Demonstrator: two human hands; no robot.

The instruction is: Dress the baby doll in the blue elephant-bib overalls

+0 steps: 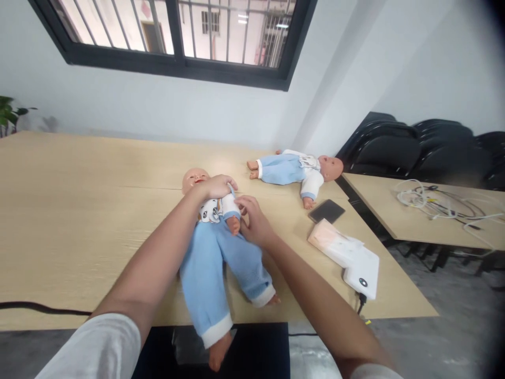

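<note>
A baby doll [209, 268] in a white printed top and light blue trousers lies on its back, its legs reaching over the near table edge. My left hand [219, 187] lies across its upper chest below the chin, fingers closed on the doll's shirt [229, 202] by the shoulder, where a light blue edge shows. Beside the doll's arm, my right hand [254, 221] has its fingers bent and pressed at the same sleeve. Part of the doll's face and chest is hidden by my left hand and forearm.
A second, similarly dressed doll [284, 167] lies by the wall. To the right are a dark phone-like slab [326, 211], a white box [329, 242] and a white device [365, 273] with a cable. Loose cables [442, 202] lie on a side table [366, 197]; black chairs [386, 147] stand behind.
</note>
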